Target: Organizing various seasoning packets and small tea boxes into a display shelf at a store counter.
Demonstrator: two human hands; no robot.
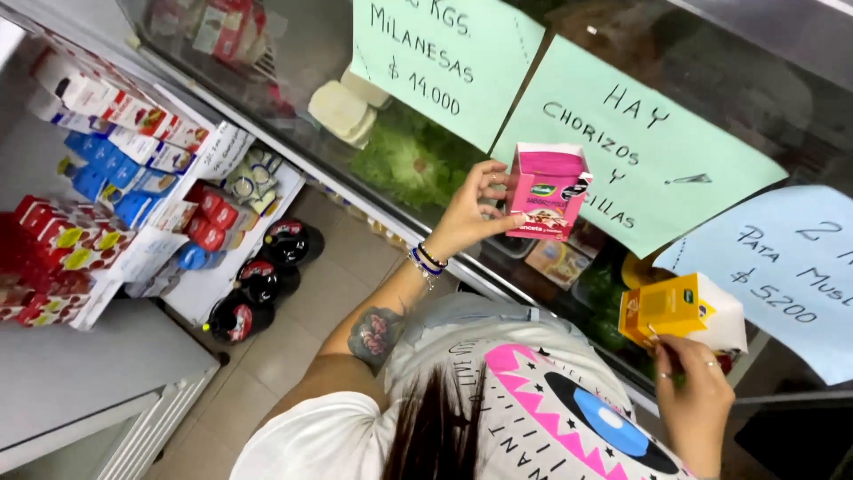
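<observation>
Head view, looking down past a printed white shirt to a glass display case.

Left hand [466, 213], centre of frame: raised against the glass, fingers and thumb clamped on the side of a pink carton [548, 191]. The carton is upright, slightly tilted, held clear of any shelf, in front of a green paper sign [640, 151]. Beaded bracelets on the wrist.

Right hand [697, 391], lower right of frame: fingers closed on the lower edge of a yellow carton [671, 309], also held up in the air just before the glass, below a blue paper sign [791, 267].

Progress, as a judgement: both cartons are picked up and in hand; neither is set down anywhere yet. Nothing shows where they are headed. Both look unopened.

Look of the cartons: the pink one is a small gable-top box, white upper flap, pink faces, a picture panel low on the front. The yellow one is a similar small box, yellow-orange front, white side and top. Edges are square, with no dents visible.

Surroundings: the display case [293, 98] runs diagonally from upper left to lower right; green leaves and pale blocks show behind the glass. Left of frame, white shelves [80, 356] carry red and blue boxes [107, 169]. Dark bottles [262, 280] lie on the lower shelf. Beige tiled floor [302, 320] between.
</observation>
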